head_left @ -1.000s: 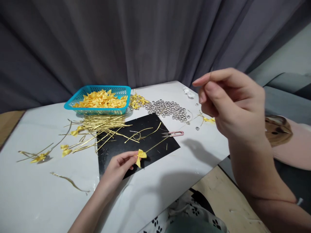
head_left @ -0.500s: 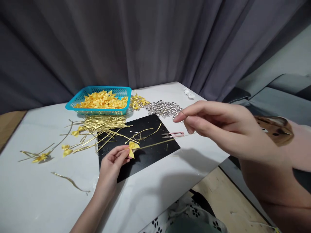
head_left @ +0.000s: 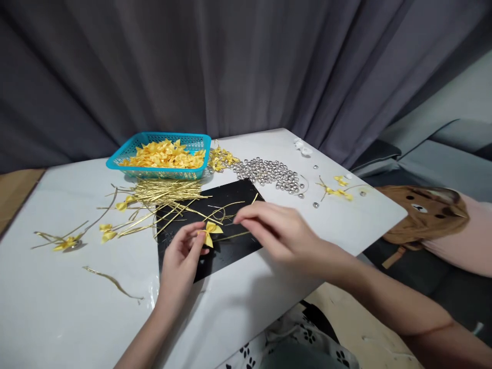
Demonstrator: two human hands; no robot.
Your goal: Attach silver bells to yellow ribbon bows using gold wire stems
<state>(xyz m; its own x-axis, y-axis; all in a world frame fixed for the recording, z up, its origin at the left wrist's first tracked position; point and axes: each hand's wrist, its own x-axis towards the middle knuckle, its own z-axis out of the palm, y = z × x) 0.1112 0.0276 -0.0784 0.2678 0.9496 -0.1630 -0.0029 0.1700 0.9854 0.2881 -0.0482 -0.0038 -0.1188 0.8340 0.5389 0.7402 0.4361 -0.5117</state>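
My left hand [head_left: 182, 256] pinches a yellow ribbon bow [head_left: 210, 234] between thumb and fingertips, above a black board [head_left: 223, 261]. A thin gold cord [head_left: 236, 236] runs from the bow toward my right hand [head_left: 282, 233]. The fingers of that hand are closed in a pinch to the right of the bow. A thin, dark sliver that looks like a needle [head_left: 229, 224] sticks out from the fingertips. Gold cord pieces [head_left: 180, 207] lie on and beside the board. The pink-handled thread snips seen earlier are hidden behind my right hand.
A blue basket [head_left: 115, 163] of yellow bows stands at the back left, with a bundle of gold cords [head_left: 165, 189] in front. Silver beads [head_left: 265, 171] spread to its right. More bows lie at the left and right of the white table [head_left: 57, 307]. A bear-faced bag [head_left: 426, 210] is beyond the right edge.
My right hand has come in from the right, closer to the bow, and the cord is no longer stretched long. My left hand keeps its hold on the bow.
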